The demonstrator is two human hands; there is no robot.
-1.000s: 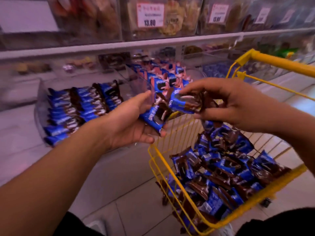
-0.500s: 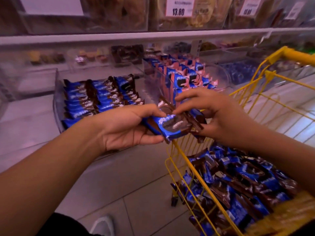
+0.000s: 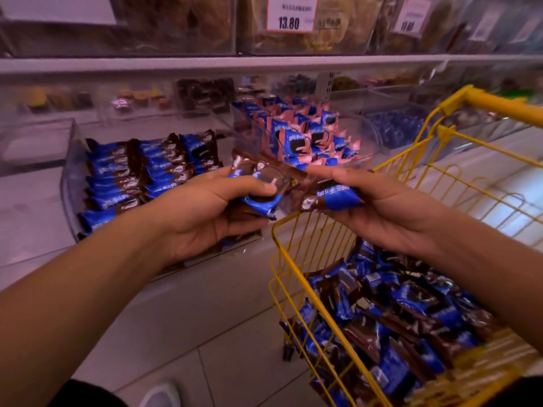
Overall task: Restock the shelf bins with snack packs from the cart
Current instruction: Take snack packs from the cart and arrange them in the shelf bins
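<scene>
My left hand (image 3: 202,212) grips a small stack of blue-and-brown snack packs (image 3: 258,183), thumb pressed across the top one. My right hand (image 3: 382,210) holds another blue-and-brown pack (image 3: 335,198) between thumb and fingers, just right of the stack. Both hands hover above the near corner of the yellow wire cart (image 3: 299,289), which is heaped with the same packs (image 3: 405,318). Beyond my left hand a clear shelf bin (image 3: 69,183) holds tidy rows of these packs (image 3: 138,174).
A second clear bin (image 3: 373,136) to the right holds blue-and-pink packs (image 3: 305,133). An upper shelf (image 3: 264,61) carries bins with a 13.80 price tag (image 3: 289,13). The cart handle (image 3: 499,105) crosses at right. Tiled floor (image 3: 188,318) and my shoe (image 3: 160,396) lie below.
The two hands have drawn slightly apart: the left now keeps the stack under its thumb while the right holds a separate pack. The view has moved closer to the shelf.
</scene>
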